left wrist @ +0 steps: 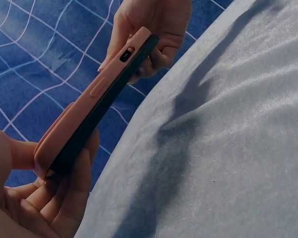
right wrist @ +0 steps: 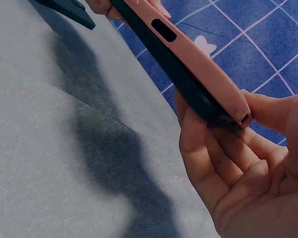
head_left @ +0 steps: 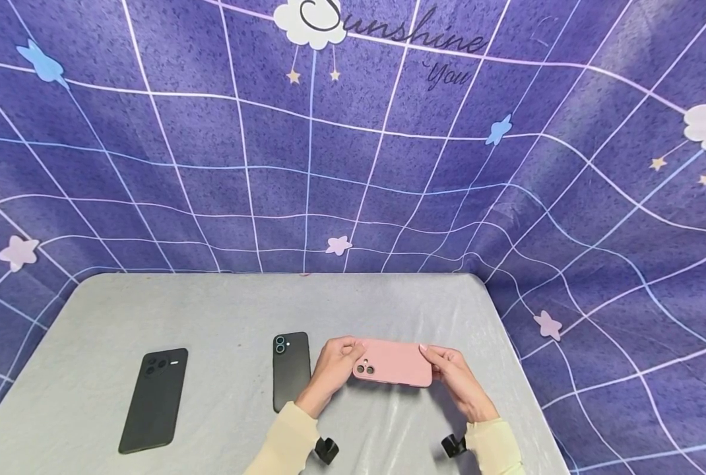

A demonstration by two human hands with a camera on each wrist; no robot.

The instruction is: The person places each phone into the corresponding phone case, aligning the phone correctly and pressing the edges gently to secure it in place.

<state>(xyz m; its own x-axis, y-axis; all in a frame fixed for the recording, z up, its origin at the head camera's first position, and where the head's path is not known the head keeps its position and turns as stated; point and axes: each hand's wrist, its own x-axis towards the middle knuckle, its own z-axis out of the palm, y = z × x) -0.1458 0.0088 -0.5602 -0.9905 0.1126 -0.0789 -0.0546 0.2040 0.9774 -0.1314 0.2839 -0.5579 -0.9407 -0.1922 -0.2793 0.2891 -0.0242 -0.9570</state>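
Note:
A pink phone case [head_left: 394, 361] is held sideways above the table, its camera cutout end to the left. Under it lies a dark phone [left wrist: 79, 141]; its edge shows below the case's side wall in both wrist views, sticking out along the length. My left hand [head_left: 333, 364] pinches the camera end, thumb on the case's back and fingers beneath the phone. At the opposite end my right hand [head_left: 458, 382] grips in the same way, its thumb [right wrist: 270, 110] against the case and its curled fingers underneath.
Just left of my left forearm a black phone with two lenses [head_left: 291, 373] lies on the grey-covered table [head_left: 228, 316]. Farther left is a larger black phone [head_left: 154, 401]. A purple gridded curtain [head_left: 270, 145] hangs behind and to the right.

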